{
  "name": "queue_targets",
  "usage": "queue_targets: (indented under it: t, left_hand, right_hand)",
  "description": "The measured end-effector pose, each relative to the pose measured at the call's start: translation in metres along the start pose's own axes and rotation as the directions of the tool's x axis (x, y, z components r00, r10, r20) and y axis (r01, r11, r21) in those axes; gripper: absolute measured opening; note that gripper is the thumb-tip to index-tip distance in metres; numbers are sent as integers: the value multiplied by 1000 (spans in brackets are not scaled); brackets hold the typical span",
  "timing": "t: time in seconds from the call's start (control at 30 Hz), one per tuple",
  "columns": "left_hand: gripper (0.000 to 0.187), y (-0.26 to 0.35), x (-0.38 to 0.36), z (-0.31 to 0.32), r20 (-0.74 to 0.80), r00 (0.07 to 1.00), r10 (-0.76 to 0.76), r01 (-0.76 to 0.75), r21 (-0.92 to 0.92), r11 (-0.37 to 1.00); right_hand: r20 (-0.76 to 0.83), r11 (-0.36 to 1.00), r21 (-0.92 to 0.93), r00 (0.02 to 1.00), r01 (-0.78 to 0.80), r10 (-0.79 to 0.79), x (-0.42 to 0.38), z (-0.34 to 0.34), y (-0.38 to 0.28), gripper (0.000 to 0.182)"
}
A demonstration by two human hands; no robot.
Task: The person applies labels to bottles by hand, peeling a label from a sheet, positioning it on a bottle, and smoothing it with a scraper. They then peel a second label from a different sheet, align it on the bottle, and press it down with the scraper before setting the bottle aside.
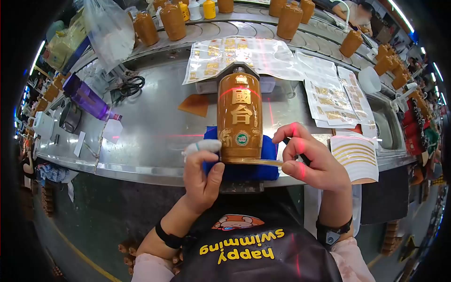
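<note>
Bottle: brown glazed bottle (239, 113) with gold characters, lying on its side on a blue pad (244, 164) between the two hands, neck pointing away from the person.
Strip: thin gold strip (253, 161) along the bottle's base edge, running toward the right hand.
Handling: judged heavy, rigid, smooth and breakable; likely to roll if the pad lets go. Best held round the broad body, not the narrow neck.
Left hand: (203, 175) just left of the bottle's base, resting on the pad edge; a white-wrapped finger (202, 146) lies against the lower side. Fingers loosely curled, gripping nothing.
Right hand: (310, 160) just right of the base, fingers pinched on a dark slim tool (303, 157) at the strip's end.
Beyond the hands: clear sheets of gold decals (235, 54); more sheets (331, 96) to the right; striped sheet (357, 157) beside the right hand.
Containers: purple bottle (87, 99) far left, contents unseen; matching brown bottles (289, 19) stand on the conveyor (244, 23), stoppered.
Table: steel top (150, 136).
</note>
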State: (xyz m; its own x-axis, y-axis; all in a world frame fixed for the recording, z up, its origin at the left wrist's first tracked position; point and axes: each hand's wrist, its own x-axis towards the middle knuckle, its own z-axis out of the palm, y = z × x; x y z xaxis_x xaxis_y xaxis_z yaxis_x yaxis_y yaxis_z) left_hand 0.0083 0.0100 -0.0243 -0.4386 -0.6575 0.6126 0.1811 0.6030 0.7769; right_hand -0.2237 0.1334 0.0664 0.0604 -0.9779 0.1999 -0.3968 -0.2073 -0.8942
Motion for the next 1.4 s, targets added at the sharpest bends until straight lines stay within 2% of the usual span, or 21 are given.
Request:
queue_targets:
  t: [0.07,0.13,0.33,0.53,0.63,0.73,0.83,0.93,1.03,1.13,1.27,1.4]
  left_hand:
    - [28,0,8,1,28,999,-35,34,41,999]
    - [35,-2,12,2,54,997,-53,47,101,994]
    - [36,1,17,8,40,996,-74,67,144,987]
    - [35,1,17,8,39,997,-66,58,172,983]
    - [36,0,17,9,36,997,-75,69,160,985]
    - [42,-5,14,6,30,998,-63,64,-20,998]
    - [53,4,16,-2,156,986,59,-99,265,959]
    - [61,1,20,-6,248,969,20,-132,447,885]
    - [60,6,31,-18,308,951,7,-116,337,934]
    - [58,-7,25,-15,238,954,-184,184,25,983]
    - [56,-7,21,-5,173,968,-183,184,7,983]
    - [54,-8,22,-3,167,972,-162,152,72,986]
  right_hand:
    - [11,1000,-4,1000,12,-12,2,-2,-2,18]
    - [-4,998,-26,998,-55,55,0,-2,3,18]
    - [-57,996,-33,995,-82,80,-7,6,23,19]
    - [-62,994,-10,992,-109,108,-5,6,13,18]
    - [-65,996,-26,994,-89,87,-5,5,12,17]
    - [-63,998,-2,996,-68,67,-1,3,-2,16]
    - [-56,1000,-10,998,-22,21,3,2,-12,16]
    - [-55,999,-40,998,-35,32,2,1,-6,15]
    - [-54,998,-41,997,-49,47,1,2,-3,15]
    - [-52,998,-56,999,-15,12,6,6,-9,16]
    - [-32,995,-94,999,40,-43,14,4,-28,16]
    - [-52,995,-103,999,-3,-3,8,-1,-20,16]
